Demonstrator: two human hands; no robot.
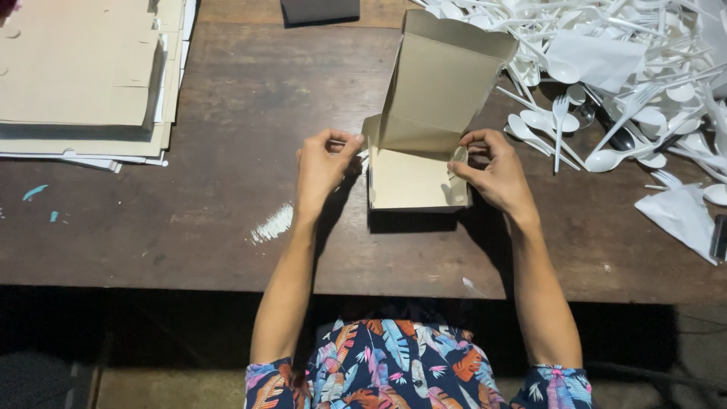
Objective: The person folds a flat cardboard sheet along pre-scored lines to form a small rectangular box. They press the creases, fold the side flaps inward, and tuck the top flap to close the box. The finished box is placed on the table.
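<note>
At the centre of the dark wooden surface (227, 113) stands a brown cardboard box (415, 178), its tray flat on the wood and its lid (443, 79) raised and leaning away from the person. The left hand (322, 167) pinches the tray's left corner flap, grip closed on the cardboard. The right hand (492, 170) pinches the right wall, grip likewise closed on the box. The box lies directly between both hands, equally near each. A stack of flat cardboard blanks (83, 76) sits well apart at far left. A heap of white plastic cutlery (621, 83) crowds the right, near the right hand. Open wood remains left and in front of the box.
</note>
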